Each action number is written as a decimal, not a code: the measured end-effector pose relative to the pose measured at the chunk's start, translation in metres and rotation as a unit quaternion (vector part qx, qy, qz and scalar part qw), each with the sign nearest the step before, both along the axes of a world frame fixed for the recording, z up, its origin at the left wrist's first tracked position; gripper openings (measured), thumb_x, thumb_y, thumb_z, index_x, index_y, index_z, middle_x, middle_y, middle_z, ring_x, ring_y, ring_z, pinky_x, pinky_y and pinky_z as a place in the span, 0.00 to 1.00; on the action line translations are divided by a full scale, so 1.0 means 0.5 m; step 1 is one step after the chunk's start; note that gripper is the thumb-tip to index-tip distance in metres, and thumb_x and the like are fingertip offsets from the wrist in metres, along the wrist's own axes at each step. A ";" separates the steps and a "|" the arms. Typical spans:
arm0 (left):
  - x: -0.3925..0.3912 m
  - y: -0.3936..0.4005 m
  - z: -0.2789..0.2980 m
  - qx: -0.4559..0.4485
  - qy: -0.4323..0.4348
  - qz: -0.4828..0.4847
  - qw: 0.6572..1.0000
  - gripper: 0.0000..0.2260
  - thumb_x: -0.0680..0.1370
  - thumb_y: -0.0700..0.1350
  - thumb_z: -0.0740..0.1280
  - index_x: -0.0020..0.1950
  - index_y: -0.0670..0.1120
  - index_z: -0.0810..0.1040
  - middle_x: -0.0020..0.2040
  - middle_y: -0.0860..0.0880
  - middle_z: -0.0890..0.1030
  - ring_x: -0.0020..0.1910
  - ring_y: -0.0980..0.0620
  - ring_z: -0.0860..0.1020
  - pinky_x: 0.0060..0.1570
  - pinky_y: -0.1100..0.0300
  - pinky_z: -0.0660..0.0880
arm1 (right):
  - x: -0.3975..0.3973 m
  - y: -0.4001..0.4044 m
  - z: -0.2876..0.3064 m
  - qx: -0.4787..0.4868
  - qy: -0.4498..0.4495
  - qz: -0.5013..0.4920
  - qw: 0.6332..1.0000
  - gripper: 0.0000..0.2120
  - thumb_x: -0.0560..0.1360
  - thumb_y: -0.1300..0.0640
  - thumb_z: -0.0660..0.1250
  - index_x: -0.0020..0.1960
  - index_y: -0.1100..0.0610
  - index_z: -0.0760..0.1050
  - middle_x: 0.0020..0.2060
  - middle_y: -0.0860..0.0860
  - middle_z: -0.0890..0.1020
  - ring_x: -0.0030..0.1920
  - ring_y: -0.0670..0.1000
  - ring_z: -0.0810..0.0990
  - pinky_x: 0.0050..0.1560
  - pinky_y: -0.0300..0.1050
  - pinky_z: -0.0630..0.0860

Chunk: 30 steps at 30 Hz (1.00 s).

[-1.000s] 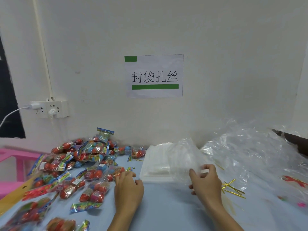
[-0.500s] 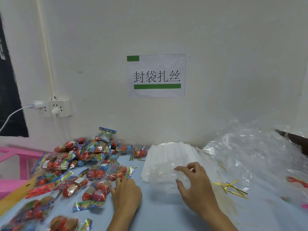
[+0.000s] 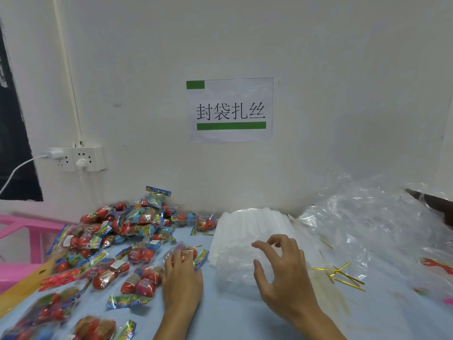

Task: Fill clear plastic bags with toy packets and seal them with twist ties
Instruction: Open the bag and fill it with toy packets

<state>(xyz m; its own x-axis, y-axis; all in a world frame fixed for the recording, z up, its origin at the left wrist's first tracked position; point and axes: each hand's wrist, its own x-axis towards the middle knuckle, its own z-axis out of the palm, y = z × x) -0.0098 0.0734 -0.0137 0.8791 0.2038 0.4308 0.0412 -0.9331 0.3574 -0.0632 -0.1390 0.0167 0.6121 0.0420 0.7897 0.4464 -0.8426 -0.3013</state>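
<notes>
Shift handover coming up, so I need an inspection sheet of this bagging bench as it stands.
Surface: blue table, walled at the back.
Job's things: toy packets heaped left; bag stack centre; gold twist ties right.
Clutter: crumpled plastic far right.
Grippers: left hand rests on a packet; right hand curled above the bags, holding nothing.
Cables: white lead plugged into socket.
Surroundings: wall sign; pink rack left.

I count two hands: left hand point(image 3: 182, 278), right hand point(image 3: 285, 274). One stack of clear bags point(image 3: 247, 231). One sign point(image 3: 230, 110) on the wall above that stack. One double socket block point(image 3: 81, 158) left of it. Toy packets point(image 3: 137, 222), left of the stack: too many to count. Gold twist ties point(image 3: 339, 274), right of it: roughly eight, overlapping.
</notes>
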 end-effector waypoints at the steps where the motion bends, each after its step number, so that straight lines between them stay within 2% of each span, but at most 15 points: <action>1: 0.001 0.002 -0.002 -0.011 -0.001 -0.007 1.000 0.19 0.82 0.47 0.63 0.72 0.54 0.68 0.74 0.52 0.66 0.74 0.47 0.61 0.69 0.55 0.66 | 0.000 0.003 0.001 -0.007 -0.022 0.012 1.000 0.15 0.71 0.51 0.67 0.57 0.47 0.80 0.52 0.48 0.74 0.53 0.49 0.75 0.50 0.48 0.73; 5: 0.004 0.002 0.001 -0.061 -0.025 -0.007 0.998 0.14 0.82 0.40 0.60 0.66 0.50 0.76 0.65 0.51 0.75 0.65 0.46 0.66 0.59 0.57 0.71 | -0.004 0.017 0.003 -0.072 -0.052 0.063 0.994 0.15 0.72 0.52 0.66 0.58 0.47 0.81 0.59 0.47 0.79 0.61 0.46 0.76 0.57 0.50 0.67; 9: 0.004 0.000 0.008 -0.077 -0.042 0.001 0.996 0.08 0.82 0.40 0.60 0.57 0.46 0.77 0.55 0.48 0.77 0.56 0.48 0.69 0.51 0.59 0.70 | -0.002 0.028 -0.012 -0.130 0.053 0.069 0.988 0.19 0.72 0.51 0.68 0.63 0.46 0.79 0.61 0.42 0.80 0.64 0.44 0.78 0.59 0.45 0.60; 11: 0.005 0.000 0.010 -0.094 -0.049 0.002 0.994 0.07 0.82 0.40 0.60 0.56 0.44 0.76 0.52 0.47 0.77 0.55 0.47 0.70 0.50 0.58 0.72 | 0.004 0.024 -0.023 -0.154 0.124 0.058 0.979 0.20 0.79 0.48 0.60 0.71 0.43 0.71 0.67 0.38 0.73 0.69 0.39 0.69 0.64 0.43 0.54; 13: 0.001 -0.003 0.013 -0.097 -0.048 0.005 0.994 0.08 0.82 0.44 0.62 0.60 0.46 0.76 0.53 0.48 0.76 0.57 0.47 0.70 0.50 0.58 0.72 | 0.012 0.014 -0.038 -0.155 0.179 0.063 0.970 0.21 0.83 0.46 0.52 0.75 0.42 0.63 0.70 0.37 0.67 0.72 0.38 0.60 0.67 0.43 0.48; 16: -0.005 -0.006 0.011 -0.065 -0.017 0.003 0.998 0.18 0.79 0.53 0.67 0.68 0.54 0.72 0.63 0.49 0.71 0.63 0.48 0.65 0.55 0.59 0.72 | 0.014 0.012 -0.039 -0.140 0.185 0.065 0.971 0.21 0.83 0.46 0.50 0.75 0.42 0.63 0.71 0.37 0.67 0.72 0.37 0.59 0.67 0.42 0.48; 18: -0.008 -0.007 0.010 -0.058 -0.002 -0.002 0.998 0.20 0.78 0.53 0.68 0.69 0.56 0.72 0.66 0.50 0.70 0.65 0.49 0.63 0.59 0.59 0.70 | 0.016 0.014 -0.038 -0.131 0.166 0.073 0.975 0.21 0.83 0.47 0.51 0.75 0.43 0.64 0.70 0.37 0.67 0.71 0.37 0.60 0.67 0.40 0.49; 20: -0.006 -0.005 0.008 -0.054 -0.013 -0.003 0.998 0.16 0.80 0.48 0.66 0.68 0.54 0.74 0.64 0.50 0.72 0.63 0.48 0.64 0.60 0.59 0.69 | 0.015 0.019 -0.035 -0.121 0.142 0.079 0.979 0.21 0.82 0.48 0.53 0.73 0.45 0.68 0.69 0.38 0.70 0.71 0.39 0.64 0.67 0.41 0.52; 23: -0.001 -0.002 0.006 -0.091 -0.042 -0.007 0.995 0.12 0.81 0.41 0.64 0.62 0.49 0.80 0.59 0.48 0.76 0.61 0.48 0.68 0.58 0.59 0.69 | 0.011 0.025 -0.030 -0.096 0.107 0.090 0.985 0.18 0.79 0.52 0.60 0.67 0.49 0.77 0.62 0.43 0.78 0.65 0.46 0.74 0.64 0.47 0.64; 24: 0.000 -0.001 0.007 -0.102 -0.049 -0.011 0.994 0.11 0.80 0.39 0.64 0.60 0.47 0.82 0.57 0.47 0.77 0.60 0.48 0.69 0.58 0.59 0.69 | 0.009 0.026 -0.027 -0.096 0.106 0.088 0.986 0.18 0.79 0.53 0.60 0.67 0.49 0.77 0.61 0.42 0.79 0.65 0.46 0.75 0.64 0.47 0.64; 27: 0.004 -0.002 0.010 -0.147 -0.074 -0.016 0.986 0.09 0.79 0.35 0.66 0.53 0.42 0.85 0.52 0.44 0.79 0.56 0.46 0.72 0.54 0.57 0.71 | 0.005 0.026 -0.026 -0.091 0.139 0.094 0.982 0.19 0.81 0.50 0.56 0.70 0.45 0.72 0.65 0.39 0.74 0.68 0.42 0.68 0.67 0.41 0.56; 30: 0.008 -0.004 0.021 -0.235 -0.099 -0.003 0.967 0.09 0.78 0.33 0.66 0.49 0.40 0.86 0.48 0.41 0.81 0.49 0.44 0.77 0.51 0.53 0.75 | 0.004 0.023 -0.023 -0.093 0.165 0.088 0.978 0.19 0.82 0.49 0.55 0.72 0.43 0.68 0.66 0.37 0.71 0.68 0.38 0.64 0.67 0.38 0.52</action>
<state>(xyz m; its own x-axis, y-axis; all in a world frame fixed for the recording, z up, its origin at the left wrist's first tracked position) -0.0057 0.0715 -0.0032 0.7900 0.4135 0.4526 -0.0766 -0.6658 0.7422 -0.0611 -0.1273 0.0051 0.8029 0.2938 0.5187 0.4941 -0.8147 -0.3034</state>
